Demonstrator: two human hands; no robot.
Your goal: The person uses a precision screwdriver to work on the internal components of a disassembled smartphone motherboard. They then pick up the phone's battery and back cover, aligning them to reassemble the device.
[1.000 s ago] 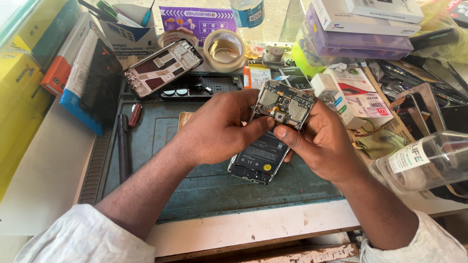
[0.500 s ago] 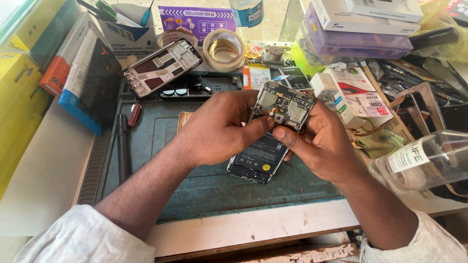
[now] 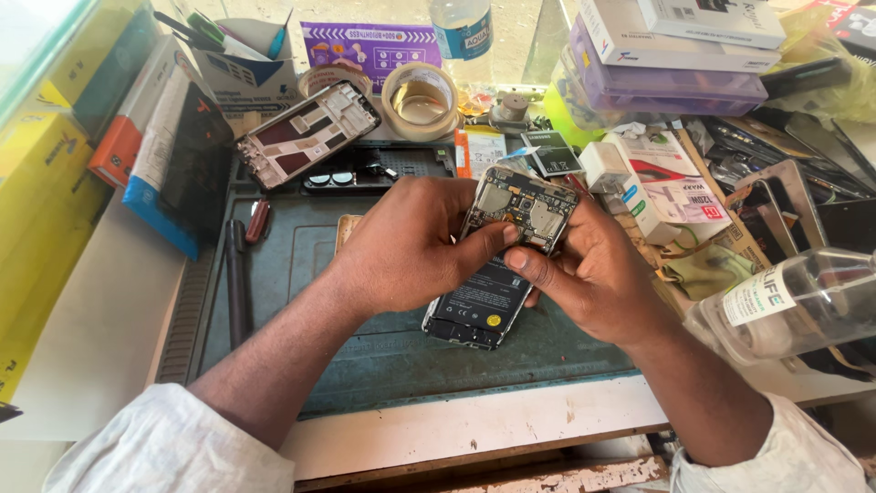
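Hands meet over the middle of a dark green work mat (image 3: 365, 356) on a cluttered repair bench. Between them sits an opened phone (image 3: 497, 265), back cover off, circuit board and black battery exposed. Its long axis runs on a slant: the bottom end rests on the mat toward the near edge, while the top end, with the bare board, tilts up and away toward the far right corner. The left hand (image 3: 411, 246) comes in from the left, fingers closed around the phone's left side, thumb pressed on the board. The right hand (image 3: 593, 274) comes from the right, cupping the right side, its thumb tip almost touching the left thumb at the board's lower edge. Both hands grip the phone equally closely; neither is free. An empty phone frame (image 3: 310, 132) lies apart at the mat's far left corner, beside a tape roll (image 3: 420, 99). A clear bottle (image 3: 794, 306) lies at the right edge.
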